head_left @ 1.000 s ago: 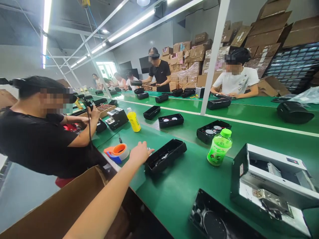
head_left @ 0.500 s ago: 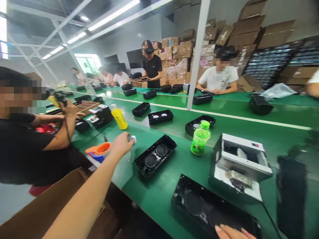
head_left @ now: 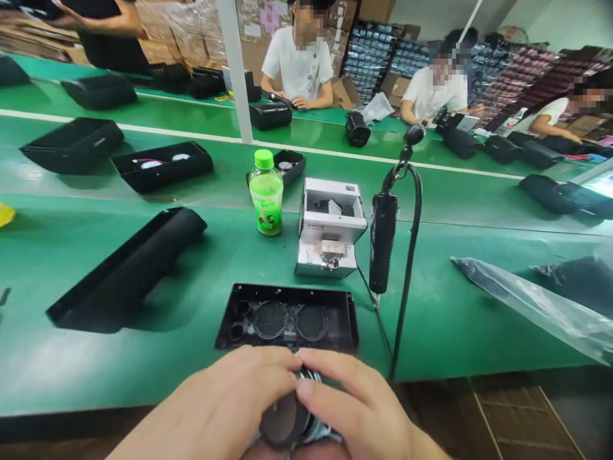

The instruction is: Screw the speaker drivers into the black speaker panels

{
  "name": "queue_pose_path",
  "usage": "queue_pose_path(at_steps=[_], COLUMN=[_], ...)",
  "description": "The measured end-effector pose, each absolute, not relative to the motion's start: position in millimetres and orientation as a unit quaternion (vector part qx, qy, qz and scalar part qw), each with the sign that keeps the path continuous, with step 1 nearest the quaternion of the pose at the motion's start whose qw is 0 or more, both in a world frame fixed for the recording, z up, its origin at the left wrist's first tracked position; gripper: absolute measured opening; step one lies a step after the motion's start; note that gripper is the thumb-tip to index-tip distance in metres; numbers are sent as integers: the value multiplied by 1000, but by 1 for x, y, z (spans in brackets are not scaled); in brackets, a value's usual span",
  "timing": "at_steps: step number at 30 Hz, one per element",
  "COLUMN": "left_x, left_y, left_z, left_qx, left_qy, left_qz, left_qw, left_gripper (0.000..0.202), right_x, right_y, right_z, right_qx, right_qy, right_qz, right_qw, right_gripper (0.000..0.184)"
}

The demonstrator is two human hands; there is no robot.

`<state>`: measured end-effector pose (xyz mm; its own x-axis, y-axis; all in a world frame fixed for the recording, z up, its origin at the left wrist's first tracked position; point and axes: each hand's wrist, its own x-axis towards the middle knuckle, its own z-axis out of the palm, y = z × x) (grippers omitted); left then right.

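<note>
Close in front of me at the bottom of the view, my left hand (head_left: 239, 393) and my right hand (head_left: 345, 399) are both closed round a round, dark-faced speaker driver (head_left: 286, 418). Thin silvery strands or strips show beside it, partly covered by my fingers. Just beyond my fingertips lies an open black speaker housing (head_left: 330, 295) on the green bench, inside up, with two round grilles and two smaller round holes at its left end. Another black housing (head_left: 129, 271) sits tilted to the left, its inside hidden.
A white-and-black machine (head_left: 330, 223) and a green-capped bottle (head_left: 265, 195) stand behind the housing. A black electric screwdriver (head_left: 383, 243) hangs upright on the right beside its cable. Farther right lies a clear plastic bag (head_left: 531, 300). Co-workers sit across the bench among more housings (head_left: 163, 167).
The view has swung right. My left hand has come back from the far left, and my right hand has left the housing; both now meet round the driver. The left housing now appears tilted.
</note>
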<state>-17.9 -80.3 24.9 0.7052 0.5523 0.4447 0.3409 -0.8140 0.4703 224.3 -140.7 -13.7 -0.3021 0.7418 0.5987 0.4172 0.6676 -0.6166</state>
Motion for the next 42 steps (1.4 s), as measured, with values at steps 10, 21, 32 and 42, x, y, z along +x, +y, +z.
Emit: queue_pose_path(at_steps=[10, 21, 32, 42], left_x=[-33, -48, -54, -53], left_y=[-41, -36, -38, -36], left_z=[24, -54, -52, -53], left_qx=[850, 756, 766, 777], left_qy=[322, 450, 438, 424], left_qz=[328, 281, 265, 270], left_qw=[258, 384, 389, 379], left_gripper=[83, 112, 94, 96], right_x=[247, 250, 253, 262], right_y=[-118, -81, -63, -70], right_z=[6, 11, 23, 22], right_qx=[-512, -517, -486, -495], right_qy=[-700, -737, -858, -863], right_qz=[235, 236, 73, 45], right_qw=[440, 366, 147, 88], right_gripper=[51, 47, 24, 16])
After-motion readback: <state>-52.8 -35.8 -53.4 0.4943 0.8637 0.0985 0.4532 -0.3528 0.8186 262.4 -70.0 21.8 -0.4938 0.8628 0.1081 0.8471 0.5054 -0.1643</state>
